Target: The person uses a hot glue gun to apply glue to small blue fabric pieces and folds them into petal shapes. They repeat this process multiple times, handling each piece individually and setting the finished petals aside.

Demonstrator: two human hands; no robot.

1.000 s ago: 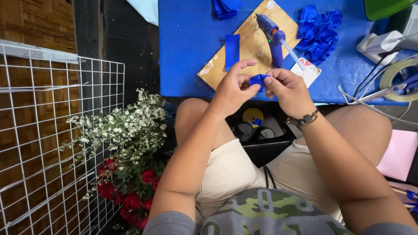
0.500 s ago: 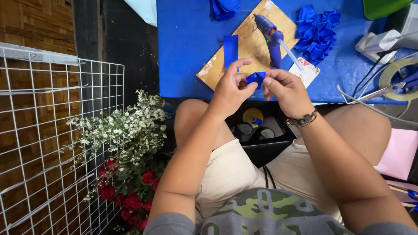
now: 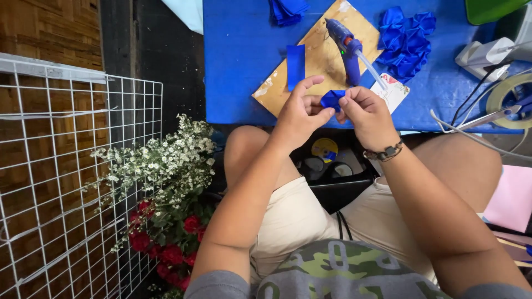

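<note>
Pinching one folded blue ribbon piece (image 3: 332,100), left hand (image 3: 299,117) and right hand (image 3: 366,113), fold half hidden by fingers.

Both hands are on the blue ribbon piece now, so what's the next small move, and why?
Probably press the fold flat. The left hand and right hand pinch the ribbon piece between fingertips, above the table edge; it looks folded but still puffy. The glue gun lies untouched on the board.
</note>
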